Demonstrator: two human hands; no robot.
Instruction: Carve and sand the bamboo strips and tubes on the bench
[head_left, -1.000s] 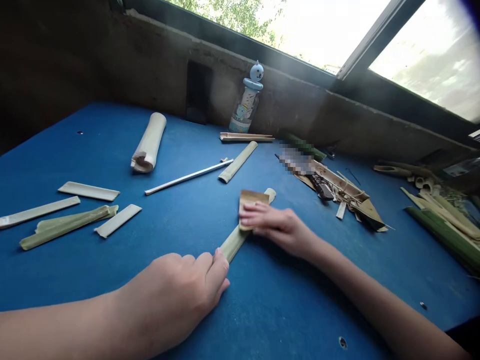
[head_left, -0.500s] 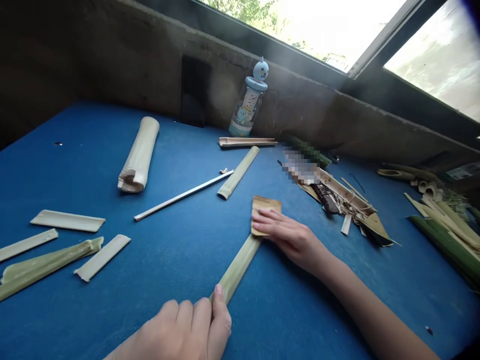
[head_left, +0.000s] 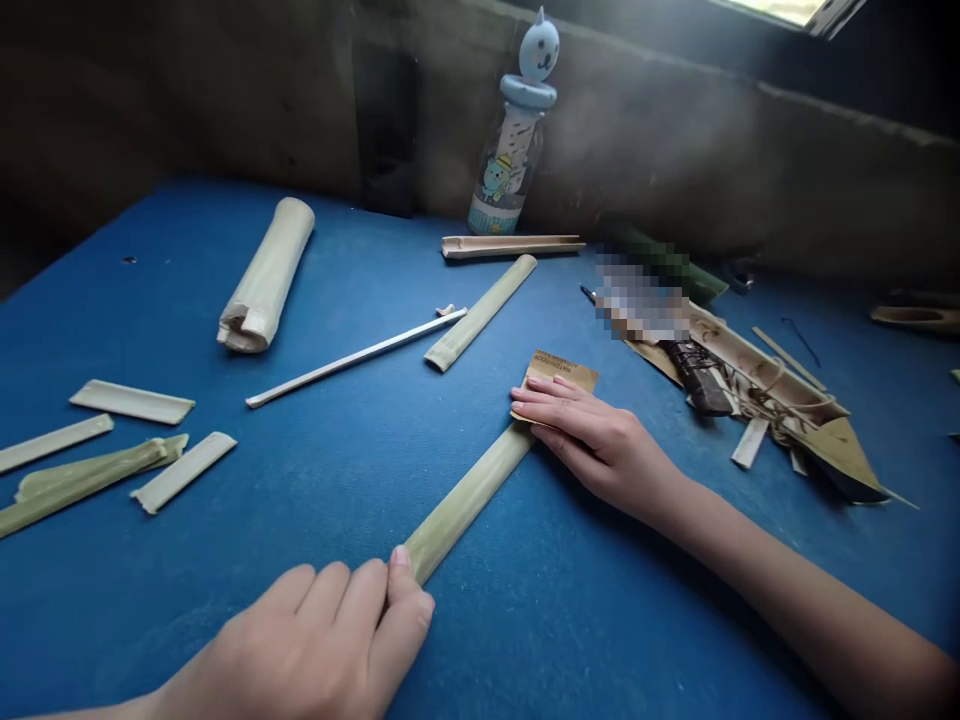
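A split bamboo strip [head_left: 469,505] lies slanting across the blue table, pale green side up. My left hand [head_left: 322,635] is closed around its near end, the thumb pressed along the top. At the far end, my right hand [head_left: 592,430] presses a tan piece of sandpaper [head_left: 564,372] down over the strip. Its fingers lie extended and close together across the sheet, and printed lettering shows on the paper's back. The palm and the strip's far tip are hidden beneath the hand and paper.
A bamboo tube [head_left: 270,275], a thin stick [head_left: 352,358] and another strip [head_left: 481,315] lie beyond my hands. Cut pieces [head_left: 184,472] are at left. A clear bottle [head_left: 506,165] stands by the wall. At right, a dark-handled tool [head_left: 701,380], its front blurred out, rests among bamboo scraps.
My view has tilted down and come closer, so less window shows. Both hands keep their hold on the strip and the sandpaper; more of the paper's printed back is visible.
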